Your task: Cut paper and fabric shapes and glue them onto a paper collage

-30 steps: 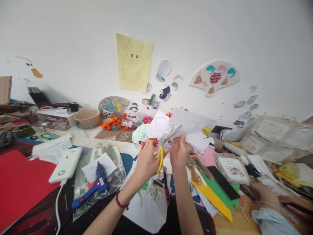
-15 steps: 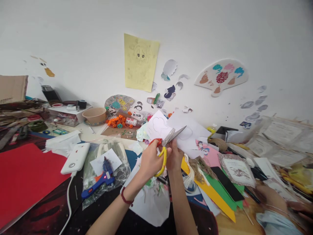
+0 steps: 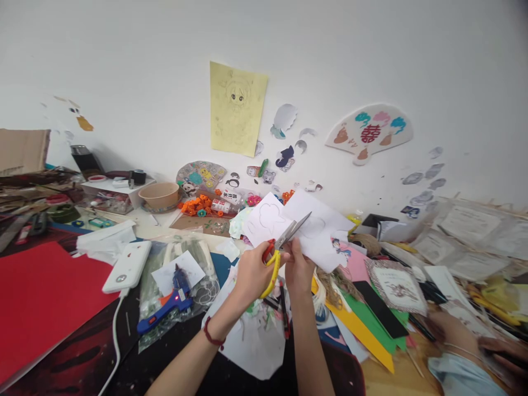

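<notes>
My left hand (image 3: 253, 278), with a dark red bracelet at its wrist, is wrapped round the red and yellow handles of the scissors (image 3: 286, 236). Their blades point up and right, slightly parted, across a white paper (image 3: 315, 223) with pencilled outlines. On the paper's left part (image 3: 266, 217) a cloud-like shape is drawn. Just right of the handles, my right hand (image 3: 299, 267) pinches the paper's lower edge below the blades; part of its grip is hidden.
A blue glue gun (image 3: 165, 308) lies on a plastic bag at left, beside a white power bank (image 3: 127, 267) and red sheet (image 3: 49, 302). Coloured paper (image 3: 358, 330), a black phone (image 3: 381, 309) and another person's hand (image 3: 454, 333) are at right. A tan bowl (image 3: 159, 195) stands behind.
The paper has turned and dropped a little, its right part now lower. My right hand has shifted slightly right. The scissors stay near the same spot, and the view has shifted slightly.
</notes>
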Action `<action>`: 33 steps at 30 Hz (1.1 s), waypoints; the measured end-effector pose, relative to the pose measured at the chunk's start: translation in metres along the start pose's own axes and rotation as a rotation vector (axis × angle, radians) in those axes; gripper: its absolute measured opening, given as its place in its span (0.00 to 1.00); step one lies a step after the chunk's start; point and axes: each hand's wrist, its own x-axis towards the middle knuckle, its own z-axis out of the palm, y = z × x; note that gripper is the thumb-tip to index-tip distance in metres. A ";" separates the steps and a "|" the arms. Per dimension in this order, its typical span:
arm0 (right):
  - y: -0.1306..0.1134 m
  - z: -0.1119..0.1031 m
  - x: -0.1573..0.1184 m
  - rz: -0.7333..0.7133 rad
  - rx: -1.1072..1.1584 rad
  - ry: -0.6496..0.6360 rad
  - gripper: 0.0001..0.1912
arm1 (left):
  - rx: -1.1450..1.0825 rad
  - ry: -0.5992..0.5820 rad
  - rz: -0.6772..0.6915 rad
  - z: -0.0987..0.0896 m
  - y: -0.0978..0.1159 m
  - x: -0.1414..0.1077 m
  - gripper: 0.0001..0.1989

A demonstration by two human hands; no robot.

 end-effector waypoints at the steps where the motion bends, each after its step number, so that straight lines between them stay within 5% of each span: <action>1: -0.001 -0.001 -0.001 0.005 0.007 0.005 0.32 | 0.002 0.003 0.001 0.001 0.000 0.000 0.20; 16: -0.014 -0.011 -0.001 -0.038 -0.060 0.088 0.37 | -0.034 -0.057 0.059 0.009 0.000 -0.007 0.19; 25: 0.000 -0.028 -0.004 0.007 -0.272 0.036 0.21 | -0.089 -0.029 0.036 0.019 0.000 -0.003 0.20; 33: 0.010 -0.035 0.002 -0.037 -0.335 0.030 0.23 | -0.114 -0.027 0.032 0.027 -0.004 -0.001 0.22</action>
